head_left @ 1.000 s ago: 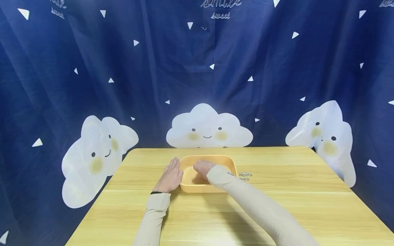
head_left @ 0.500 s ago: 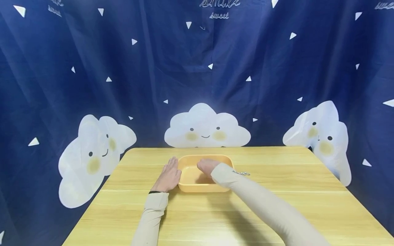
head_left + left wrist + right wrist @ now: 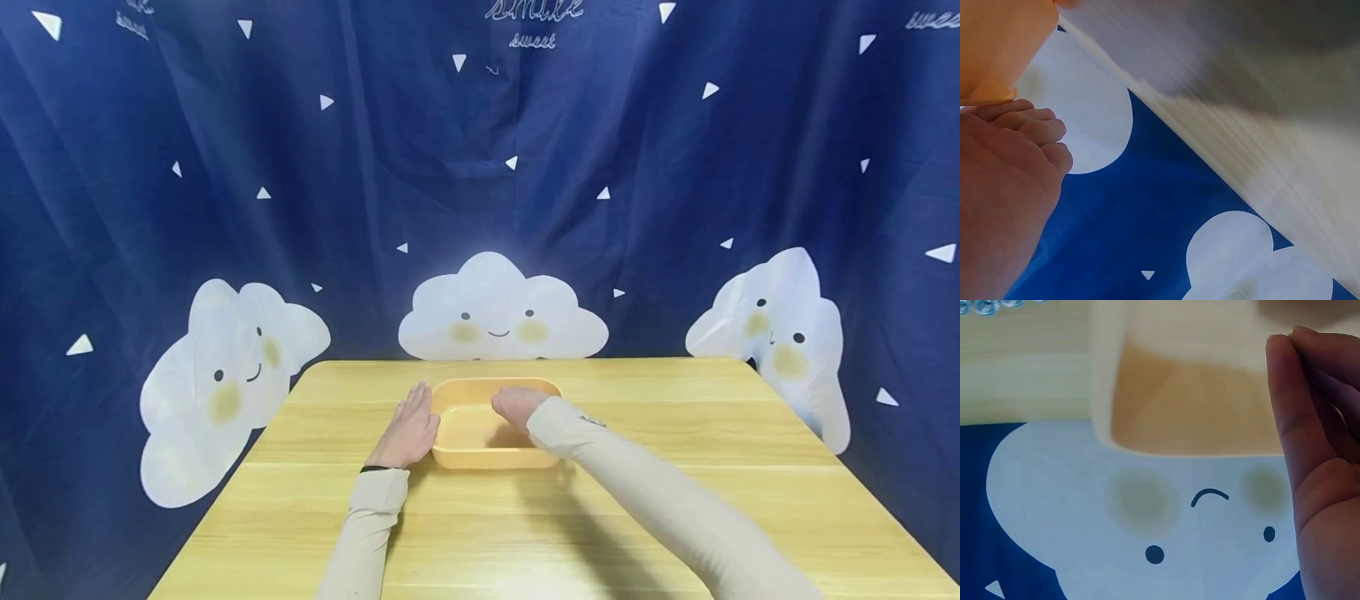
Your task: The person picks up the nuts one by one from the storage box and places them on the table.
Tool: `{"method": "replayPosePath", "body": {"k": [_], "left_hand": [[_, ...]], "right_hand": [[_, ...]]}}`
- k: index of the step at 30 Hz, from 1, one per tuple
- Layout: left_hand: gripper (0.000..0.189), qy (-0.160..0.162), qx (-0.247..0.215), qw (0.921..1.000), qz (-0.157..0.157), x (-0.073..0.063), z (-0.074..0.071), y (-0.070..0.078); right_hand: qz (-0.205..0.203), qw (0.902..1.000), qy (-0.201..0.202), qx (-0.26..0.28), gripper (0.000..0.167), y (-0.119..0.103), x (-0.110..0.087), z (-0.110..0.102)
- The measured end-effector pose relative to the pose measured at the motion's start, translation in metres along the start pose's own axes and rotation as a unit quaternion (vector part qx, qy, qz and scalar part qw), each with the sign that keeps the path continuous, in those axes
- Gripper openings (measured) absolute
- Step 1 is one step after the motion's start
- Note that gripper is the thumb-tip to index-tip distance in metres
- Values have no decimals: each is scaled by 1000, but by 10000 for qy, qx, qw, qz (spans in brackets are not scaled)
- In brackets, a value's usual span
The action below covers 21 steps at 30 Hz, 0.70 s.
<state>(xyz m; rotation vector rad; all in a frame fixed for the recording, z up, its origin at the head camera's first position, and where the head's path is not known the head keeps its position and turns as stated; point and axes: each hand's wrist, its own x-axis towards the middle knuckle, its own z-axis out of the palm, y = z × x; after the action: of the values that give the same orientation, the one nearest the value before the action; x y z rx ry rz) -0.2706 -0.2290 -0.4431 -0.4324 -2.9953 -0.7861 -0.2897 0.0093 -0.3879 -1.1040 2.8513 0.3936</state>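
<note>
A shallow orange-yellow plastic tray (image 3: 480, 458) sits on the table. My left hand (image 3: 407, 435) lies with straight fingers against its left end; in the left wrist view the fingers of that hand (image 3: 1010, 162) reach the rim of the tray (image 3: 1004, 50). Over the right part of the tray is my right hand (image 3: 519, 407). In the right wrist view, thumb and forefinger of the right hand (image 3: 1329, 450) meet at their tips above the tray (image 3: 1191, 412). They pinch a tiny shiny piece (image 3: 1291, 335), mostly hidden; its kind I cannot tell.
Several small round shiny clear pieces (image 3: 988, 306) lie on the table beside the tray; in the head view the right sleeve (image 3: 645, 475) hides most of them. A blue curtain (image 3: 360, 208) with white clouds hangs behind the wooden table (image 3: 450, 533).
My right hand has moved to the right over the tray, and its sleeve now covers most of the shiny pieces. The left hand stays against the tray. The head view has shifted slightly.
</note>
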Motion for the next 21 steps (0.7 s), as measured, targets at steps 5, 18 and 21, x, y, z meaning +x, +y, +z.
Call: {"method": "replayPosePath", "body": {"k": [5, 18, 21], "left_hand": [[61, -3, -75, 10000, 10, 0, 0, 0], [61, 58, -35, 10000, 57, 0, 1, -2], [62, 55, -30, 10000, 46, 1, 1, -2]], "right_hand": [[-10, 9999, -95, 74, 23, 6, -3, 0], [-62, 9998, -119, 128, 21, 27, -13, 3], [-85, 9999, -66, 24, 23, 32, -15, 4]]}}
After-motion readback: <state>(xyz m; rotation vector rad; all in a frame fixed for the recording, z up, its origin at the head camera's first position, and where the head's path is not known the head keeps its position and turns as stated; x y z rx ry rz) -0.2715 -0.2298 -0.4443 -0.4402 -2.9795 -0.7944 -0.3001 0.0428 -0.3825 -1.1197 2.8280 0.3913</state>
